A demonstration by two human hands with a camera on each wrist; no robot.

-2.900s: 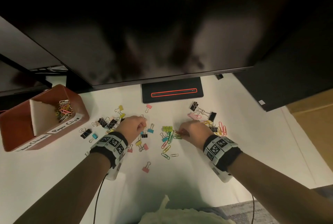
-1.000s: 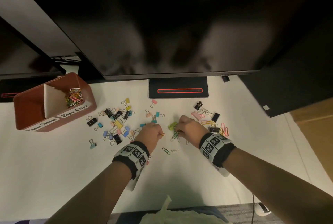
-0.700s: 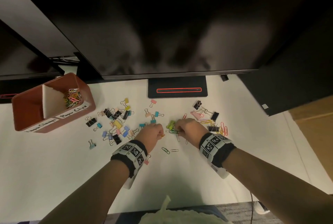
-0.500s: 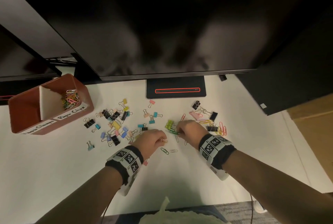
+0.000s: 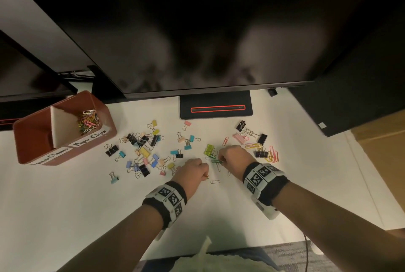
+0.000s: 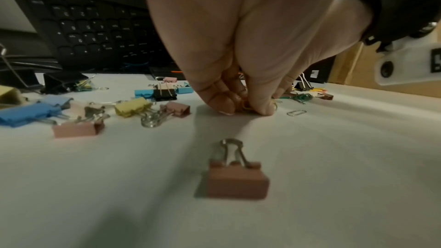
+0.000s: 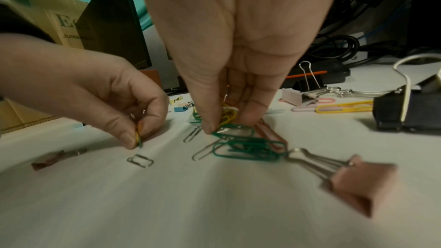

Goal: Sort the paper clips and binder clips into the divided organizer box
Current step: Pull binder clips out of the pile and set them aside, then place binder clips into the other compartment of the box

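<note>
— Green paper clips (image 7: 248, 146) lie directly under the right hand (image 5: 235, 157), its thumb and fingers pinching the topmost one against the surface (image 5: 65, 206).
— And the left hand (image 5: 192, 172)?
— Pinching a yellow clip (image 7: 138, 137); nearer the organizer box (image 5: 28, 140), upper left, labelled "Paper Clips".

Both hands (image 5: 192, 169) (image 5: 233, 156) low — fingertips pinched

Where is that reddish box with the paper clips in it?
In the head view the organizer box sits at the far left of the desk, beside the monitor's edge, left of the scattered binder clips.
</note>
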